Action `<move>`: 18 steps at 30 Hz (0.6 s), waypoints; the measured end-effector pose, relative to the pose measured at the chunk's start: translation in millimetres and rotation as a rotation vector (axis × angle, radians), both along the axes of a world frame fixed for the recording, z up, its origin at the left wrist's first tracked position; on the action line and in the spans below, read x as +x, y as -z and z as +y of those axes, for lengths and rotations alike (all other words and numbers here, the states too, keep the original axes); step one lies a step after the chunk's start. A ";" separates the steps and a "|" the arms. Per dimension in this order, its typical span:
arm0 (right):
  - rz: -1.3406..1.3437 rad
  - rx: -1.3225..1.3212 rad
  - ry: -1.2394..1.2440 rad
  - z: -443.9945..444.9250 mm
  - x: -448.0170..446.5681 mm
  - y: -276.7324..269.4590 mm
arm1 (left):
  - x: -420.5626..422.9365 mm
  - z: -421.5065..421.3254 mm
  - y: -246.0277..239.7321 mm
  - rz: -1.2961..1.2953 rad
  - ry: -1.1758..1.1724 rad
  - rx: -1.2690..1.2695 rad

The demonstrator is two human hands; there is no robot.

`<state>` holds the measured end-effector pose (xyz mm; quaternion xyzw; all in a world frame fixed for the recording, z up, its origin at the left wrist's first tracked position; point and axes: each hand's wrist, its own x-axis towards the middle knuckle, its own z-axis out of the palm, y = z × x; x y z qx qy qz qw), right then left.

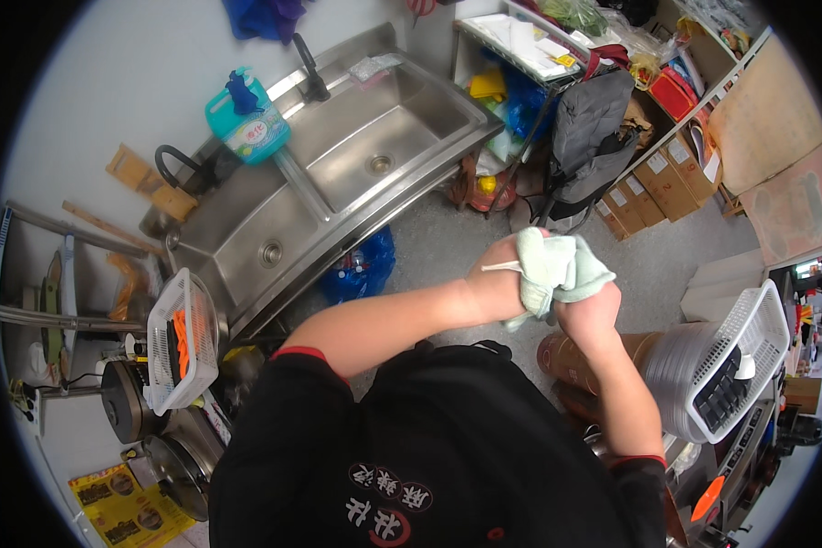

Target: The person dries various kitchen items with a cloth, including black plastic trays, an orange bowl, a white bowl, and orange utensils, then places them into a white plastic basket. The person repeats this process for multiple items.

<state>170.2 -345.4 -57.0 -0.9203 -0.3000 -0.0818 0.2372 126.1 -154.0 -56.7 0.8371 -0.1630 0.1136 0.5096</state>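
Note:
A pale green cloth (551, 264), bunched and twisted, is held between my two hands over the grey floor. My left hand (496, 284) grips its left side, where a fold wraps across the fingers and a thin pale loop or strip sticks out. On the other side, my right hand (592, 308) is closed around the lower right part of the cloth. Some fingers of both hands are hidden by the fabric. Ahead and to the left stands a two-bowl stainless steel sink (411, 181), apart from my hands.
A teal jug (250, 127) stands on the sink, near a black faucet (309, 75). White plastic baskets (185, 342) flank me, the right one (753, 356) above stacked clear lids (681, 370). A folding chair with a grey jacket (592, 123) and cardboard boxes (664, 178) stand ahead right.

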 end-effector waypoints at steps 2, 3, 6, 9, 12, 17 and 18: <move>-0.244 0.418 0.020 21.3 -3.8 3.5 | 1.3 -14.9 -4.4 -0.236 -0.168 -0.337; -0.191 0.756 -0.060 34.9 -5.9 11.6 | 3.7 -22.6 -6.7 -0.297 -0.165 -0.434; 0.256 0.981 0.079 50.8 -14.5 32.1 | 1.2 -18.4 -5.1 -0.001 -0.176 -0.464; 0.101 0.335 -0.042 23.7 -4.2 29.9 | 6.4 19.1 5.9 -0.099 0.075 0.058; -0.002 -0.197 -0.128 9.7 -3.0 13.8 | -2.2 25.0 19.4 0.041 0.060 0.136; -0.135 0.303 0.066 32.3 -23.3 -3.7 | 8.1 6.8 16.8 0.086 0.092 -0.438; -0.143 0.539 0.084 41.6 -28.9 -1.6 | 7.7 -0.7 15.4 0.265 0.145 -0.887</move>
